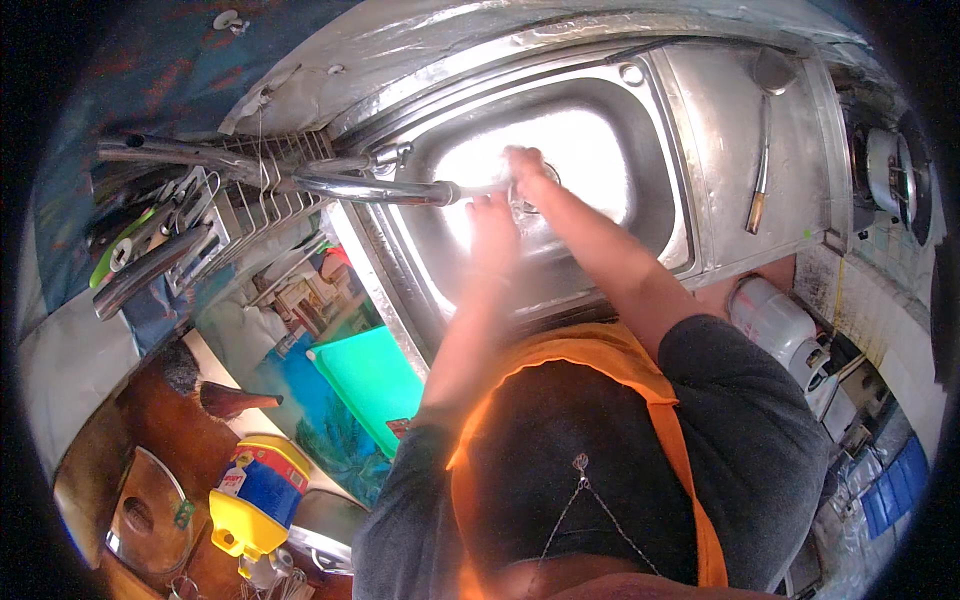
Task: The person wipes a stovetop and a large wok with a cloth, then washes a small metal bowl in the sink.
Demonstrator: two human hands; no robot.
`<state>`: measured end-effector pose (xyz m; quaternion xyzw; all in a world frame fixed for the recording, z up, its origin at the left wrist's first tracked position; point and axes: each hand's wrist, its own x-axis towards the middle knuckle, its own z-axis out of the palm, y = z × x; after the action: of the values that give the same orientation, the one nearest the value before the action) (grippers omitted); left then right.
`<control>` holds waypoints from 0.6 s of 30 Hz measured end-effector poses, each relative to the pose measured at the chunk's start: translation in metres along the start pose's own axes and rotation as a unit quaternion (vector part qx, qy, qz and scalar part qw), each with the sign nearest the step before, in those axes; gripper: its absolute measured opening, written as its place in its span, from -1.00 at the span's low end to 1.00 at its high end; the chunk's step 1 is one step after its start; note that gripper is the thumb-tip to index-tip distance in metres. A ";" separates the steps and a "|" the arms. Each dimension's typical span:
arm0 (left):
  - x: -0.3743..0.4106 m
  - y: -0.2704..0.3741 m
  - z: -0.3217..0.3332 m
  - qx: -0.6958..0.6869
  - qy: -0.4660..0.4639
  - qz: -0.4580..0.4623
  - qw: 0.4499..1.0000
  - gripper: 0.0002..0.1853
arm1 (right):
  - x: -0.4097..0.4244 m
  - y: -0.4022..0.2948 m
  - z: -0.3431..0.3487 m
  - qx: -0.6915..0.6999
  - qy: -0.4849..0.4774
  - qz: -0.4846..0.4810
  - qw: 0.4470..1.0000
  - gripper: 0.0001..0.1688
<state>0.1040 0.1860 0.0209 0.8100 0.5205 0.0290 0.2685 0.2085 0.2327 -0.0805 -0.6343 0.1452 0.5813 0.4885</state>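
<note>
Both my hands are inside a stainless steel sink (664, 202), close together under running water. The water comes from the chrome faucet spout (375, 189), which reaches in from the left. Just below the spout's mouth, my left hand (491, 217) has its fingers bent toward the stream. My right hand (527, 169) is a little farther off and to the right, near the drain (551, 176). Motion blur and glare hide the fingers, so whether either hand grips something cannot be told.
A ladle (763, 150) lies on the metal drainboard right of the sink, with a pot (885, 169) beyond. At left stands a wire dish rack (281, 176) holding utensils. Lower down are a green plastic container (367, 375), a yellow jug (251, 517) and a gas cylinder (772, 311).
</note>
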 end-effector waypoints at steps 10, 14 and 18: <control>0.001 -0.033 0.037 -0.629 -0.093 -0.241 0.734 -0.52 | 0.039 0.045 -0.033 -0.173 -0.010 -0.101 0.980 -0.59; -0.015 -0.063 0.075 -0.497 -0.104 -0.110 0.855 -0.53 | 0.005 -0.036 -0.020 0.032 -0.039 -0.005 0.999 -0.57; -0.003 -0.036 0.041 -0.535 -0.118 -0.205 0.811 -0.38 | -0.031 -0.042 -0.032 -0.129 -0.145 -0.088 0.977 -0.64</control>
<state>0.0861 0.1781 -0.0304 0.4100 0.5408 0.1512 0.7187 0.2499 0.2159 -0.0392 -0.6115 -0.0600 0.6357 0.4674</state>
